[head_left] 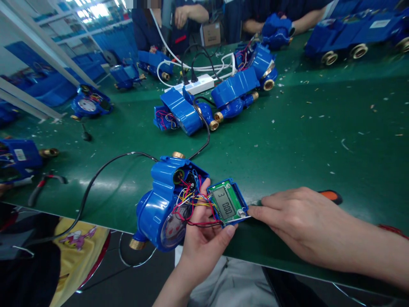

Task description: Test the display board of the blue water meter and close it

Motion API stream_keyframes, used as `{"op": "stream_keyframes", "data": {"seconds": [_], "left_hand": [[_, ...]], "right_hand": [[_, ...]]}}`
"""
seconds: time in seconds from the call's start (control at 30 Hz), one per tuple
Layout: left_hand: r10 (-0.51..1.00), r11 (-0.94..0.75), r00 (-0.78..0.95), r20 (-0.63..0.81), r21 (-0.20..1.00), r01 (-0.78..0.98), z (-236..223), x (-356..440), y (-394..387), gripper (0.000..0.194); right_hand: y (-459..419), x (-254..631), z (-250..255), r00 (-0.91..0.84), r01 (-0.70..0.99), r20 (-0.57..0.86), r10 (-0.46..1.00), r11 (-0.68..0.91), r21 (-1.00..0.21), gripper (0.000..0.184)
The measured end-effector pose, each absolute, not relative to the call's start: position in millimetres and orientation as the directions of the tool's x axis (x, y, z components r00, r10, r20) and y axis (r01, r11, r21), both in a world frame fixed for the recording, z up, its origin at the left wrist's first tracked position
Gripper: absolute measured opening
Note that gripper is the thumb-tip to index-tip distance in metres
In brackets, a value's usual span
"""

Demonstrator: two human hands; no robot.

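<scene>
My left hand (206,238) grips a small display board (226,202), a green circuit board with a lit screen in a blue frame, thumb at its lower edge. Thin red, yellow, white and black wires (188,198) run from it into the open housing of a blue water meter (156,204) with brass ends, beside the hand. My right hand (306,228) is closed, its fingertips at the board's right corner; what they hold, if anything, is hidden. A black and orange handle (331,196) shows behind this hand; whether it is held, I cannot tell.
More blue meters (236,89) and a white power strip (194,85) stand farther back on the green table (303,140). A black cable (105,168) crosses the left side, near red-handled pliers (43,183). Across the table, co-workers' hands (182,16) are visible.
</scene>
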State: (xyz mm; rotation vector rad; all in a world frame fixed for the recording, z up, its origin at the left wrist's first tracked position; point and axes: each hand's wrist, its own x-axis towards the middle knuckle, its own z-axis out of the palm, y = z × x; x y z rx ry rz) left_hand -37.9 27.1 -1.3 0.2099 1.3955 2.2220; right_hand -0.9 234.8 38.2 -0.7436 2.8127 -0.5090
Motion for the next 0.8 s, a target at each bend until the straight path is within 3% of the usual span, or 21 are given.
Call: {"op": "stream_keyframes", "data": {"seconds": [0.2,0.8], "left_hand": [[0.481,-0.362,-0.869,-0.115,0.877,-0.316,-0.5,-36.6,27.6,0.093],[0.487,-0.330,-0.863,-0.132,0.888,-0.322,-2.1,-38.2,26.7,0.092]], "right_hand": [[232.5,1.2,40.4,-0.876,-0.413,-0.097,-0.473,0.838,-0.357,0.025],[230.6,-3.6,44.2,-0.847,-0.436,-0.158,-0.507,0.834,-0.339,0.016]]}}
